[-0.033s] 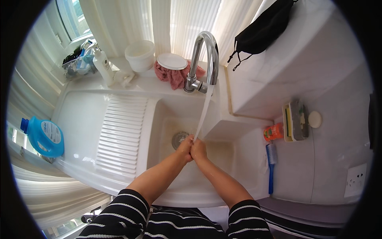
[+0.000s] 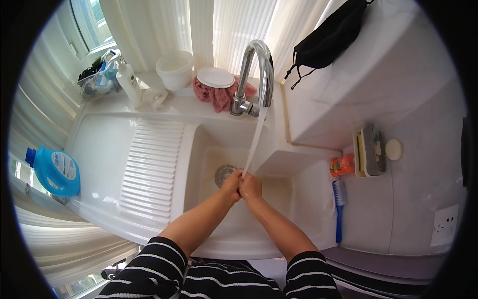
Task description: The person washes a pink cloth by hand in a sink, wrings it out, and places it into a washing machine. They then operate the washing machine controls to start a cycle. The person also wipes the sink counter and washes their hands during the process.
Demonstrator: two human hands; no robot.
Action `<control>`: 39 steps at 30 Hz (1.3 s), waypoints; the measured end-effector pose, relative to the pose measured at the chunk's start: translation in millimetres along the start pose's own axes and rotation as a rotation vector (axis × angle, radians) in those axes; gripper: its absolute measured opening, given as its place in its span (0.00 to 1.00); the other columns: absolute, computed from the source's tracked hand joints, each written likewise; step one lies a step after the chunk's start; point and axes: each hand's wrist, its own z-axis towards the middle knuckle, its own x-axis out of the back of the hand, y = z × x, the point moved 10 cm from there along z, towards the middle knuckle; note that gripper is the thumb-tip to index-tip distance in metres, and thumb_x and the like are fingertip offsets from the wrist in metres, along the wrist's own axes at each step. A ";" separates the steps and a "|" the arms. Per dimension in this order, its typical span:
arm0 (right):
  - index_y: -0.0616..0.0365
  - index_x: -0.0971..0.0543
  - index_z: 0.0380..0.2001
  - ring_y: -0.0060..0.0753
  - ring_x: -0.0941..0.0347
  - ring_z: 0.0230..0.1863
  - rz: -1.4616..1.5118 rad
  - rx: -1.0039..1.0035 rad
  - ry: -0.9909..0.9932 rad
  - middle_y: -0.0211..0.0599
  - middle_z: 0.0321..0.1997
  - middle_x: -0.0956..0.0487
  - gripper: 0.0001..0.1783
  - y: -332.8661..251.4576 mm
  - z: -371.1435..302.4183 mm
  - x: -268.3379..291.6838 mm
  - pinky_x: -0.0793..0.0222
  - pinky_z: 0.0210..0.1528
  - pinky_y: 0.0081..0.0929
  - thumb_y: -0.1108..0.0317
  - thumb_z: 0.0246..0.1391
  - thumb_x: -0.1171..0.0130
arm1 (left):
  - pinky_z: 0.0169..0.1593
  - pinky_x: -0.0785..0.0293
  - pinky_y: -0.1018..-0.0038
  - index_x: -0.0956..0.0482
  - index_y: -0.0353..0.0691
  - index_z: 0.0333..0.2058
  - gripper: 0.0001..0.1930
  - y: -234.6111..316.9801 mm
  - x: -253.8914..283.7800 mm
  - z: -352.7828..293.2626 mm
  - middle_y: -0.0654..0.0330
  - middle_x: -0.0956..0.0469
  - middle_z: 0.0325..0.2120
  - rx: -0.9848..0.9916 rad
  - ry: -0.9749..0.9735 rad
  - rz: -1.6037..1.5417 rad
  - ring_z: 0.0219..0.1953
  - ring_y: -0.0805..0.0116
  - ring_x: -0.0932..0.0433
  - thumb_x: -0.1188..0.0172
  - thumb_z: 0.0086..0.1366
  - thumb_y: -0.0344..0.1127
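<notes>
In the sink basin [image 2: 311,199], running water [image 2: 255,137] from the chrome faucet [image 2: 269,74] falls onto my hands. My left hand [image 2: 230,186] and my right hand [image 2: 251,186] press together, wet, near the drain [image 2: 225,175]. Their fingers are curled in against each other, so both hands look closed. Anything small between the palms is hidden. Both forearms reach in from the lower edge, in short black sleeves with white stripes.
Left of the basin is a ribbed drainboard [image 2: 152,169] with a blue detergent bottle [image 2: 56,172] beyond. Behind stand a pump bottle [image 2: 129,82], a white tub [image 2: 175,69] and a pink cloth [image 2: 219,95]. At right are a blue-handled brush [image 2: 339,212] and a sponge holder [image 2: 371,152].
My right hand has shifted very slightly to the right against the left one. The water still runs and the other things stay in place.
</notes>
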 end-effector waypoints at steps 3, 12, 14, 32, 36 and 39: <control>0.55 0.24 0.39 0.39 0.25 0.40 0.162 0.497 0.571 0.45 0.35 0.22 0.16 -24.7 -19.9 51.5 0.30 0.44 0.32 0.65 0.46 0.36 | 0.30 0.26 0.74 0.26 0.42 0.32 0.05 15.4 23.6 49.3 0.60 0.27 0.25 -0.008 -0.215 -0.122 0.27 0.66 0.26 0.45 0.64 0.37; 0.60 0.21 0.32 0.42 0.23 0.29 0.475 -0.063 0.180 0.46 0.26 0.20 0.14 2.6 18.2 14.4 0.28 0.36 0.36 0.61 0.45 0.37 | 0.36 0.23 0.64 0.28 0.36 0.42 0.09 3.4 -6.4 21.6 0.55 0.24 0.36 -0.042 -0.098 -0.221 0.35 0.62 0.23 0.52 0.68 0.32; 0.61 0.21 0.29 0.43 0.22 0.29 0.289 0.041 0.179 0.48 0.25 0.21 0.13 -16.8 19.3 29.9 0.29 0.35 0.37 0.60 0.48 0.39 | 0.39 0.24 0.63 0.29 0.36 0.44 0.10 22.5 -24.8 -21.0 0.55 0.25 0.37 -0.055 -0.062 -0.146 0.38 0.62 0.23 0.52 0.68 0.33; 0.67 0.25 0.40 0.29 0.27 0.30 0.622 0.111 0.103 0.38 0.28 0.23 0.18 -92.5 94.4 157.7 0.31 0.35 0.24 0.60 0.57 0.48 | 0.64 0.60 0.44 0.42 0.45 0.62 0.35 96.1 -14.5 -104.9 0.53 0.50 0.65 -0.068 -0.002 0.679 0.66 0.52 0.49 0.40 0.59 0.47; 0.68 0.23 0.40 0.34 0.22 0.41 0.891 0.280 0.065 0.45 0.39 0.20 0.15 -153.8 20.4 239.9 0.29 0.47 0.25 0.65 0.59 0.48 | 0.64 0.55 0.50 0.32 0.47 0.57 0.28 143.4 -79.7 -177.2 0.59 0.40 0.61 -0.278 -0.121 0.778 0.63 0.61 0.44 0.40 0.59 0.48; 0.67 0.24 0.40 0.38 0.22 0.44 1.101 0.434 -0.041 0.46 0.40 0.20 0.14 -173.6 -14.2 278.3 0.28 0.51 0.30 0.66 0.60 0.49 | 0.63 0.50 0.52 0.31 0.43 0.55 0.25 171.3 -127.0 -232.8 0.58 0.32 0.55 -0.497 -0.339 0.712 0.59 0.61 0.36 0.42 0.62 0.46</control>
